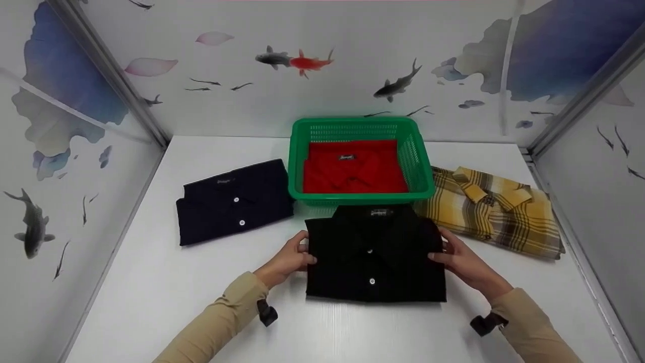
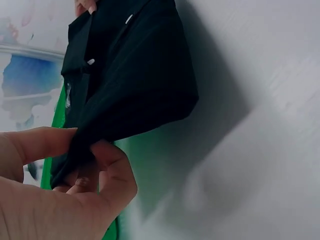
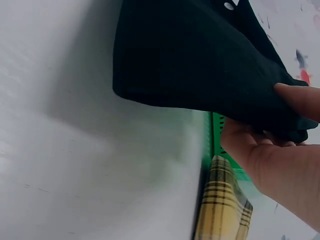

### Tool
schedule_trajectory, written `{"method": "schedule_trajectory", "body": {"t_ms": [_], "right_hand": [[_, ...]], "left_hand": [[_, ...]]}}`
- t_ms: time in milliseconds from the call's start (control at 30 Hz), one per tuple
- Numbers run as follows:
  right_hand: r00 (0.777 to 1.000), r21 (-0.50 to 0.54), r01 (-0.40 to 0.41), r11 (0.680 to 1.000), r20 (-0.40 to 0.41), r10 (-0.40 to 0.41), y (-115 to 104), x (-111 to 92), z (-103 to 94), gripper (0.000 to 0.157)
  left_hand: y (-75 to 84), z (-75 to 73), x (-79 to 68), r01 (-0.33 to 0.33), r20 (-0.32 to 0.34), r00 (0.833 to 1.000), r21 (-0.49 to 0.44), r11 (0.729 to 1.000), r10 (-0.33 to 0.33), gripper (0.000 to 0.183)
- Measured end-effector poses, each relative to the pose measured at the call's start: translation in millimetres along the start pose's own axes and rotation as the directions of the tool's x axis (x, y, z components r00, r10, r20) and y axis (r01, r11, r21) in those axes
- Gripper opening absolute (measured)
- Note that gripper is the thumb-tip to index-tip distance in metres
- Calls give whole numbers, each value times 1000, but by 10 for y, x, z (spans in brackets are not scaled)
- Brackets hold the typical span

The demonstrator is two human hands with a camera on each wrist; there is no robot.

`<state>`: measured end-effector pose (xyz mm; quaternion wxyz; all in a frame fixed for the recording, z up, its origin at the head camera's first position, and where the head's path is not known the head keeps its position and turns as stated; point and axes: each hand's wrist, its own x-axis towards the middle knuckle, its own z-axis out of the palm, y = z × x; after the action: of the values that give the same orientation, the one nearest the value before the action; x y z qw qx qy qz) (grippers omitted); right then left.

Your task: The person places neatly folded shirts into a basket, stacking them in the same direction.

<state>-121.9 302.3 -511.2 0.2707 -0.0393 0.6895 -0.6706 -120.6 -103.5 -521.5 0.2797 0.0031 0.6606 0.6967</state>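
A folded black shirt (image 1: 347,272) with white buttons is held above the table, just in front of the green basket (image 1: 363,197). My left hand (image 1: 288,259) pinches its left side, thumb on top and fingers underneath; the left wrist view shows the cloth (image 2: 140,75) between them. At the opposite side my right hand (image 1: 466,262) grips the shirt the same way, and in the right wrist view the fabric (image 3: 190,60) hangs out from the thumb. Inside the basket lies a folded red shirt (image 1: 352,174).
To the basket's left a folded navy shirt (image 1: 211,214) lies on the white table (image 1: 201,282). A folded yellow plaid shirt (image 1: 514,222) is on the right, partly behind the basket's corner. Panels (image 1: 216,101) with painted fish enclose the back and sides.
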Motion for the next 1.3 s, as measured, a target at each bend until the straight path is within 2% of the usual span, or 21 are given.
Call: {"method": "schedule_trajectory", "body": {"t_ms": [300, 467, 600, 700, 867, 1200, 1300], "right_hand": [[998, -66, 4, 998, -70, -8, -284, 43, 19, 90], [994, -54, 83, 995, -64, -86, -405, 159, 14, 84], [987, -58, 144, 988, -63, -147, -512, 260, -9, 78], [985, -72, 149, 986, -72, -154, -609, 326, -30, 72], [980, -116, 160, 980, -96, -172, -802, 436, -59, 66], [977, -193, 164, 967, -107, -187, -1167, 723, -165, 56], [977, -187, 161, 969, -110, -184, -1291, 807, -218, 58]], "left_hand": [[237, -131, 14, -52, -23, 998, 30, 998, 53, 51], [420, -203, 55, -68, -48, 996, 45, 997, 70, 53], [571, -245, 112, -60, -91, 994, 63, 996, 65, 67], [674, -277, 177, -46, -119, 991, 70, 996, 54, 74], [862, -352, 316, -46, -108, 993, 77, 996, 54, 70], [1245, -535, 607, -40, -111, 992, 204, 978, 64, 74], [1359, -561, 694, -45, -109, 992, 219, 975, 70, 73]]}}
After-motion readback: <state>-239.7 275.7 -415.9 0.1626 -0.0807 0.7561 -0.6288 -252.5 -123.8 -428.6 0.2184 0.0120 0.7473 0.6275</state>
